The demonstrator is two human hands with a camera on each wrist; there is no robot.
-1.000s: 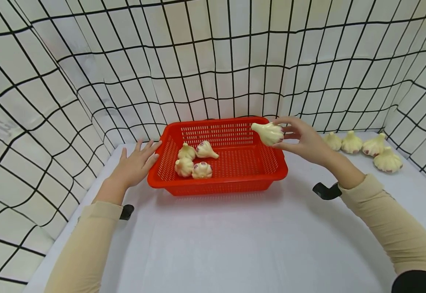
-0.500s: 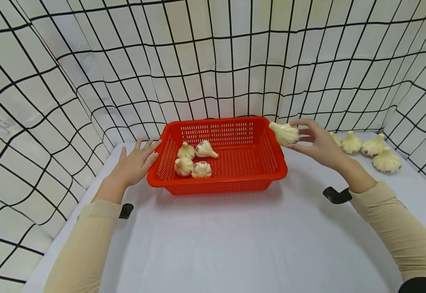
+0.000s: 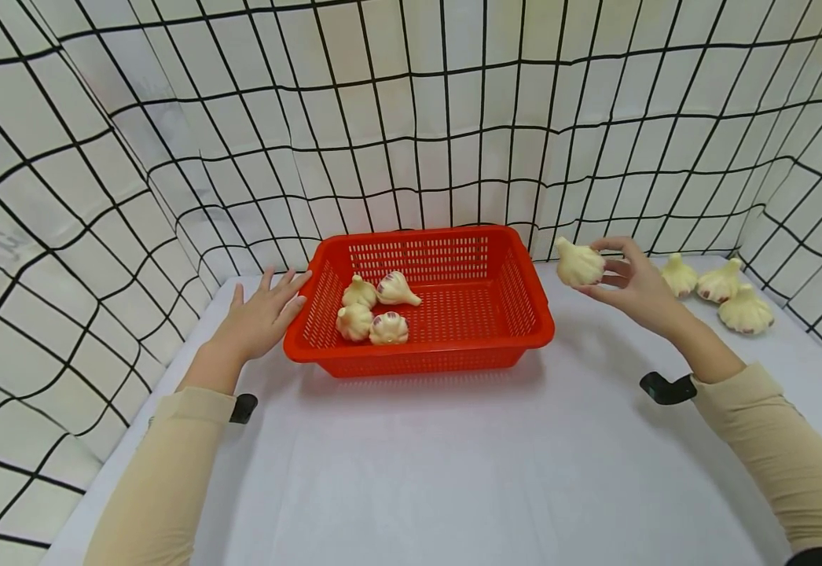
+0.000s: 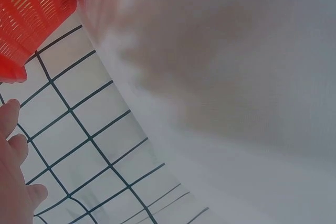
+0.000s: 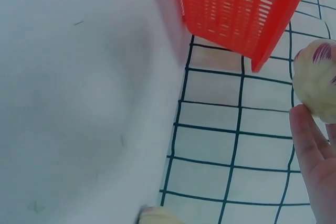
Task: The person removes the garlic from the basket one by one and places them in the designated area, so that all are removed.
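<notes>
My right hand (image 3: 633, 287) pinches a pale garlic bulb (image 3: 580, 263) between fingertips and thumb, above the table to the right of the red basket (image 3: 421, 355). In the right wrist view this bulb (image 5: 317, 80) shows purple streaks at its base. My left hand (image 3: 258, 318) has its fingers spread, with the fingertips at the basket's left rim; in the left wrist view the fingers (image 4: 18, 148) appear just below the rim. Inside the basket, on its left side, lie several garlic bulbs (image 3: 372, 308) in a cluster.
Beyond my right hand, several more garlic bulbs (image 3: 721, 281) stand at the table's back right corner. A black grid net (image 3: 446, 141) over white sheeting rises behind and on both sides of the white table (image 3: 411, 464).
My right hand has moved rightward with the garlic bulb, from over the basket's right end to outside it. The bulb's tip has turned more upward. My left hand stays in place.
</notes>
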